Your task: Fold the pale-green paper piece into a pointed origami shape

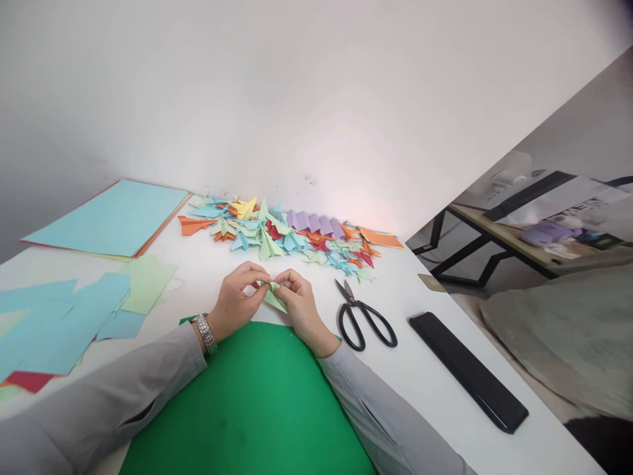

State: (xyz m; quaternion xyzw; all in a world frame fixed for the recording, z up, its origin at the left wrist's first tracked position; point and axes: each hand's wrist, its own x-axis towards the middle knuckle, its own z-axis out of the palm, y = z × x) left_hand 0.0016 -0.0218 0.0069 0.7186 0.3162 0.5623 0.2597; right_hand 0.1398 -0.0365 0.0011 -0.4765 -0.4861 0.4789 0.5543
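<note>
A small piece of light green paper [275, 300], partly folded, is held up between both hands over the far edge of a green sheet [247, 402]. My left hand [239, 300], with a silver watch at the wrist, pinches its left side. On the other side, the thumb and fingers of my right hand [300, 305] close on the paper too. The fingers hide the upper part of its folds. Beyond the hands lies a heap of small folded paper planes [270, 247] in green, blue, orange, red and yellow.
Black-handled scissors [352, 303] lie right of my right hand, beside a long black case [467, 369]. At left are loose blue paper pieces [93, 307] and a stack of coloured sheets [111, 214]. A pleated purple paper strip [316, 223] rests near the wall.
</note>
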